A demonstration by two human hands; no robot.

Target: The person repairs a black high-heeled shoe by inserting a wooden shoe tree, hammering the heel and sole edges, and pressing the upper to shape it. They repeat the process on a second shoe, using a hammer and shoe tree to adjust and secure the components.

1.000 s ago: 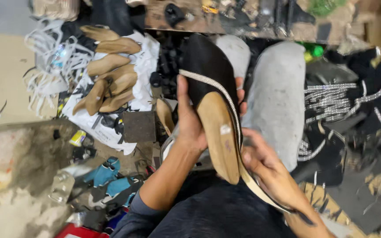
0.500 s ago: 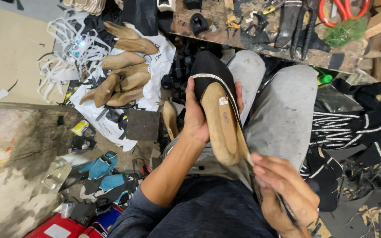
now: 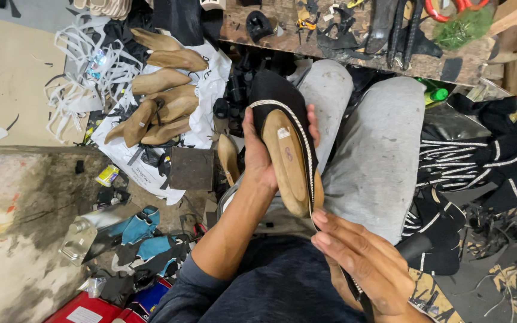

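No container holds anything legible. The left hand grips the black shoe on its wooden last at centre; the right hand, at five o'clock, pinches the trim strap — since half a second ago, barely shifted. Spare lasts lie at ten o'clock.

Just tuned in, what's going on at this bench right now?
A seated person holds a wooden shoe last dressed in a black shoe upper with a pale trim edge. The left hand grips the last from the side, above the lap in grey trousers. The right hand pulls the upper's heel strap down toward the body. More bare lasts lie on white sheeting on the floor to the left.
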